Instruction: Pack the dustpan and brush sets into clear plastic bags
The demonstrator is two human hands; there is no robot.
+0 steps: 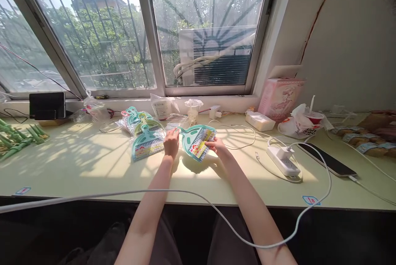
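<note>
A small teal dustpan-and-brush set (192, 140) with a printed card is held tilted just above the table. My right hand (217, 146) is closed on its lower right edge, thumb on the card. My left hand (171, 143) has its fingers curled at the handle end of the same set, on the left. Close beside the left hand lies a pile of similar dustpan sets: a teal one (148, 143) in front, a yellow-green one (157, 124) behind it, and more in clear wrapping at the back.
A white cable (192, 192) loops across in front of my forearms. To the right are a power strip (283, 161), a phone (328, 160), a white block-like pack (260, 120) and a pink box (280, 98). A tablet (47, 105) and green bamboo-like stalks (18, 139) stand left.
</note>
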